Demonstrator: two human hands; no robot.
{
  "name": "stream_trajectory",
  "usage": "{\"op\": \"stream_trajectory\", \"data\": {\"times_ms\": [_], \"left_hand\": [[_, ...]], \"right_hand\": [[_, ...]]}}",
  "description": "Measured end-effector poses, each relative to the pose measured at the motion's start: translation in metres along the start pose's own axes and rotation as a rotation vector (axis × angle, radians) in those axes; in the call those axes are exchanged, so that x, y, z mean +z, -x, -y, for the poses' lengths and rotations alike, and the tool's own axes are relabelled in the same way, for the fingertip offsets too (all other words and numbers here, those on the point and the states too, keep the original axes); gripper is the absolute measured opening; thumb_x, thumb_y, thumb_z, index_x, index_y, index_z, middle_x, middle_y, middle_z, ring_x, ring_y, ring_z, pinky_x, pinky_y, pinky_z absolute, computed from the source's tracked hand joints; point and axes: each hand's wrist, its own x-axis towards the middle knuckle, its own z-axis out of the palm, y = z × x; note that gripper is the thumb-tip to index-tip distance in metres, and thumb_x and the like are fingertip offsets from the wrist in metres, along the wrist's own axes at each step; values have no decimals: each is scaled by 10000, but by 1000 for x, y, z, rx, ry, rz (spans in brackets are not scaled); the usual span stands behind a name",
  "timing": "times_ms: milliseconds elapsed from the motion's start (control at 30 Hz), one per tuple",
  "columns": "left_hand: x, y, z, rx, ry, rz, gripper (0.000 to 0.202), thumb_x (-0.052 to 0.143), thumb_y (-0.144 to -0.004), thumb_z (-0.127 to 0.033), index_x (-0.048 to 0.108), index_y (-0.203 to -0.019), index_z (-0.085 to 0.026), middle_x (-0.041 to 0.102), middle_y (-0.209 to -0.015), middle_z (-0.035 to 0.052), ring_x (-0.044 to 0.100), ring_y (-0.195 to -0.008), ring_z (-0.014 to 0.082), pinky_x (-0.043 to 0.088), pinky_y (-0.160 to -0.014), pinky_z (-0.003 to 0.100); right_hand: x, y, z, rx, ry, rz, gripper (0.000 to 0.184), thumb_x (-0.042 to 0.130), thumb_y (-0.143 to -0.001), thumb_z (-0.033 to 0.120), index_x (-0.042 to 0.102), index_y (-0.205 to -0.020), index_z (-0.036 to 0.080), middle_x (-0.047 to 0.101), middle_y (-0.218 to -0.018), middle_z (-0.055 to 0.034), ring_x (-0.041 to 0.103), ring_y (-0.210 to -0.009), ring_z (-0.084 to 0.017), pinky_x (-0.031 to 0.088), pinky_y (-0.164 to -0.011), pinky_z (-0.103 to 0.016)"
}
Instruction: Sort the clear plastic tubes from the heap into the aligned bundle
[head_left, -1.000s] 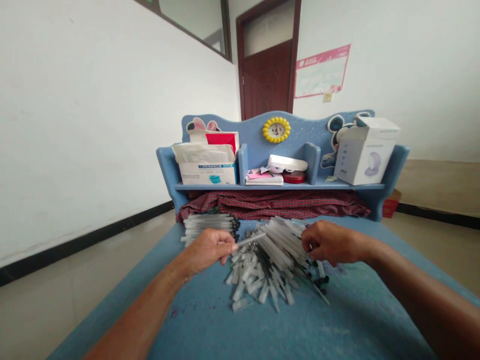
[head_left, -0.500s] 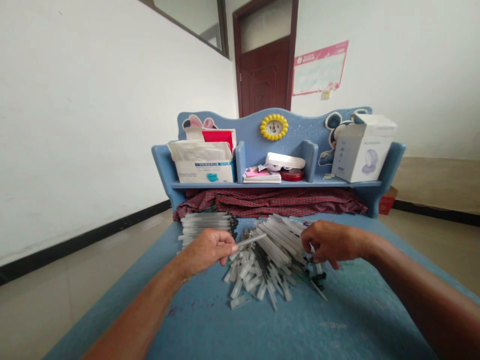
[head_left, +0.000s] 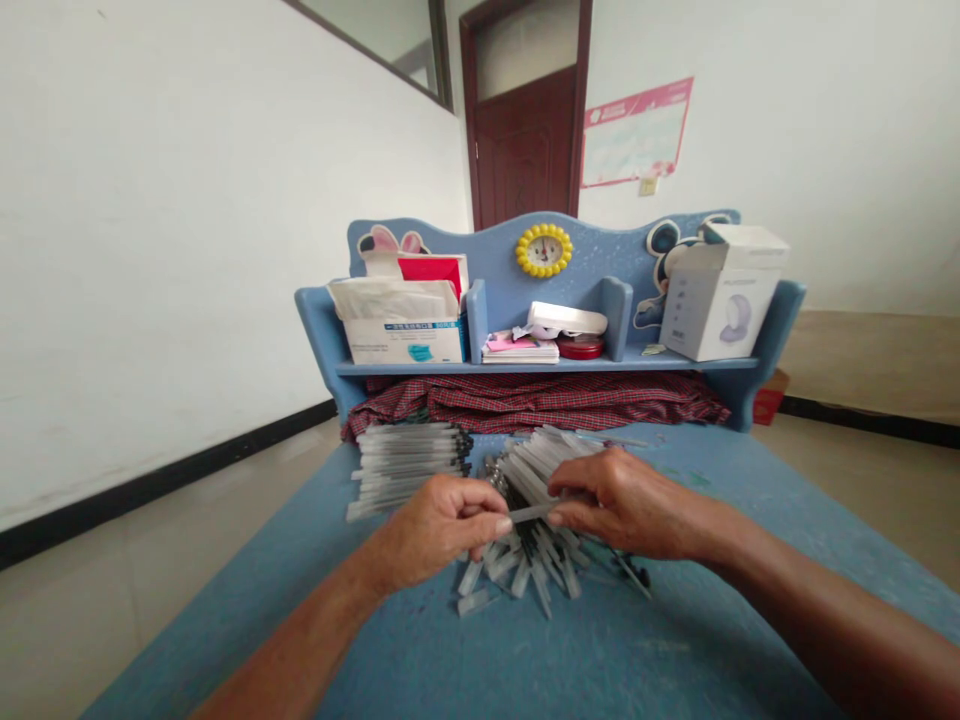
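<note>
Both hands meet over the middle of the blue counter (head_left: 525,650), w/ one clear tube (head_left: 529,513) held btwn them. The left hand (head_left: 442,525) has its grip pressed together, thumb & forefinger pinching the tube's left end, other fingers curled under. The right hand (head_left: 615,500) pinches the opposite end the same way, knuckles up. The tube's long axis runs approx left-to-right across the view, right end a touch higher, so each grip sits at one end and neither hand is nearer than the other: both are touching it. The tube hangs just above the loose pile (head_left: 525,465) of similar clear tubes, which fan out in all directions under & beyond the fingers. Short clear pieces (head_left: 480,580) lie at the pile's near edge, thin dark rods (head_left: 634,575) by the right wrist; can't tell exactly what they are. Well apart to the left, a neat stack (head_left: 405,460) of tubes lies aligned left-right. Behind it all: plaid cloth (head_left: 540,400) under a blue shelf (head_left: 555,366), w/ a mask box (head_left: 405,335), a yellow clock (head_left: 543,250) & a white carton (head_left: 720,295).
</note>
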Motion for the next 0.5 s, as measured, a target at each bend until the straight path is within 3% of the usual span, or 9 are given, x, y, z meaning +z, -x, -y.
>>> {"op": "stream_trajectory", "data": {"times_ms": [167,367,500], "left_hand": [[4,5,-6,6,-20,32,256,581,-766,-367,667,-815,-131,533,-535,-40,447,-498,83,319,-485,178],[-12,6,-6,45,-120,5,267,529,-813,-363,656,-844,-129,561,-586,-30,458,-521,89,343,-503,181],[-12,8,-11,123,-260,9,348,428,-880,-362,582,-660,-142,531,-557,-30,453,-519,85,352,-528,183]], "right_hand": [[5,2,6,-137,96,69,253,469,-898,270,627,-734,159,594,-642,-8,486,-580,-89,290,-546,-228],[-2,2,3,-56,76,35,235,469,-895,275,625,-763,157,554,-603,13,454,-536,-75,286,-528,-213],[-2,1,2,-33,70,60,215,489,-883,304,611,-774,164,549,-610,20,465,-549,-78,287,-535,-213]]}}
